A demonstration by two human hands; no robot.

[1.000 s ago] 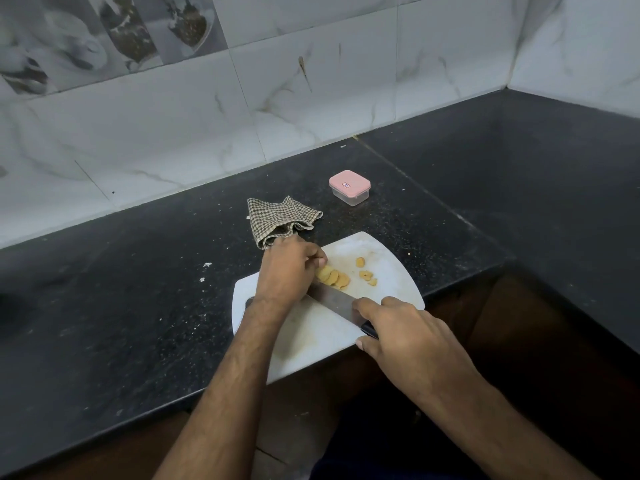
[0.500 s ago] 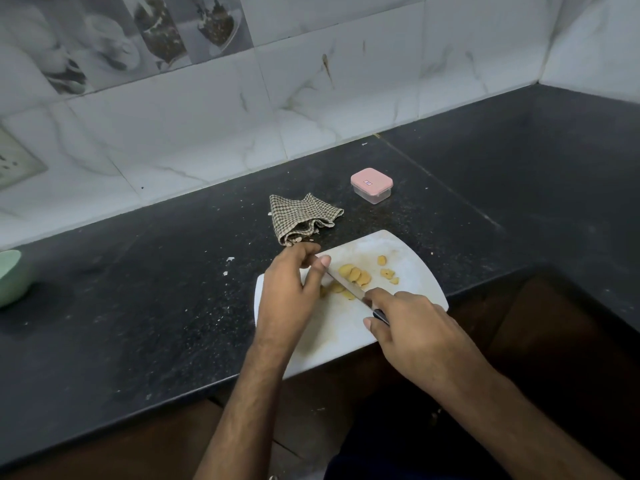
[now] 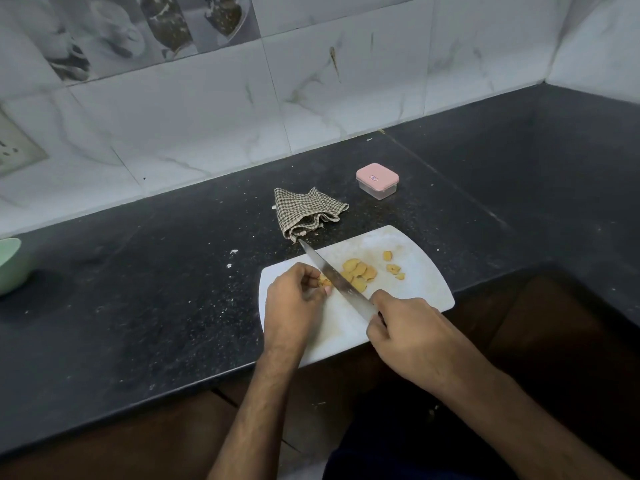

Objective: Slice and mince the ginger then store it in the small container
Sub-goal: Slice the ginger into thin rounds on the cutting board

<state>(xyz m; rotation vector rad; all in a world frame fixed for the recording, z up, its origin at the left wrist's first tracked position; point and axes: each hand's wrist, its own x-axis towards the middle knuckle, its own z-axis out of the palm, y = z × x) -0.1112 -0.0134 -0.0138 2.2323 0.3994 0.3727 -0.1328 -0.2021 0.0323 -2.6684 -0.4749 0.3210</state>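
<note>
A white cutting board lies at the counter's front edge. Yellow ginger slices are piled near its middle, with a few small bits to their right. My left hand pinches a small ginger piece on the board, left of the blade. My right hand grips the handle of a knife, whose blade slants up-left between the held piece and the slices. The small container with a pink lid stands shut farther back.
A crumpled checked cloth lies just behind the board, near the knife tip. A pale green bowl sits at the far left edge. The black counter turns a corner on the right, and a tiled wall rises behind.
My left hand has drawn back toward me, curling round a small ginger piece. The knife blade now shows fully, its tip reaching past the board's far edge.
</note>
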